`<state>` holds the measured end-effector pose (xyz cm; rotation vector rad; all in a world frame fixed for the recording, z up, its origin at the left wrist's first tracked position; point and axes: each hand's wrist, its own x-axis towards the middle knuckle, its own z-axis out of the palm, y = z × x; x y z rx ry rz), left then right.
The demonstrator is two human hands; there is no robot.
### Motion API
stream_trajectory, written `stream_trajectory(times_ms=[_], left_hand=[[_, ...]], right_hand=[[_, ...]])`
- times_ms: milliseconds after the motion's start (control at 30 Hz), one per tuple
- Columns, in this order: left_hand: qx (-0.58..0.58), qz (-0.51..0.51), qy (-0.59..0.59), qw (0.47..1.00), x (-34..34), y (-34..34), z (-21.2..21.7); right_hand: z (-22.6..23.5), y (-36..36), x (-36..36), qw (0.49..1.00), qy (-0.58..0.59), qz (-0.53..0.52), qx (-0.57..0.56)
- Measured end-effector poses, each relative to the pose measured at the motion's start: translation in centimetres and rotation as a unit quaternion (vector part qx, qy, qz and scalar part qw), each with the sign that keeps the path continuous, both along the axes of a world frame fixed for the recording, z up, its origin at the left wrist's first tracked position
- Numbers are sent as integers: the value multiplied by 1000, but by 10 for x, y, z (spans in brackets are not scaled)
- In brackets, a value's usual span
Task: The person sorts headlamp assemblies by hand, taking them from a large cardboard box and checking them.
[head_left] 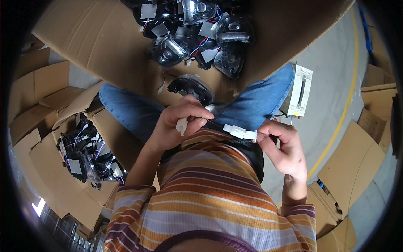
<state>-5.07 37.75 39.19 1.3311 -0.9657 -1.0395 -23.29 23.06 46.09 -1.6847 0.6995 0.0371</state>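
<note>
My left hand is closed in a pinch on a thin wire in front of my waist. A white plug connector sticks out below its fingers. To the right, my right hand grips the end of a white plastic connector between thumb and fingers, and the piece points toward my left hand. Just beyond my left hand rests a black lamp unit with a clear, rounded lens, on cardboard between my knees. Its lower part is hidden behind my fingers.
A large open carton ahead holds several wrapped lamp units with coloured wires. At left, another box contains more wired lamp parts. A white instrument case with a handle stands beside my right knee. Flattened cardboard lies at right.
</note>
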Motion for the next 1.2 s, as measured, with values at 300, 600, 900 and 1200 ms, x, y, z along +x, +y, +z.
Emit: stream_trajectory(times_ms=[300, 600, 900, 1200], left_hand=[[-1, 46, -133, 990, -5, 12, 9], [142, 634, -347, 677, 66, 239, 138], [587, 276, -630, 428, 92, 285, 146], [183, 372, 121, 902, 147, -3, -67]], right_hand=[[-10, 3, 4, 999, 25, 16, -35], [-19, -9, -12, 999, -26, -29, -12], [-23, -3, 13, 998, -41, 45, -25], [-34, 0, 9, 1000, 11, 20, -11]])
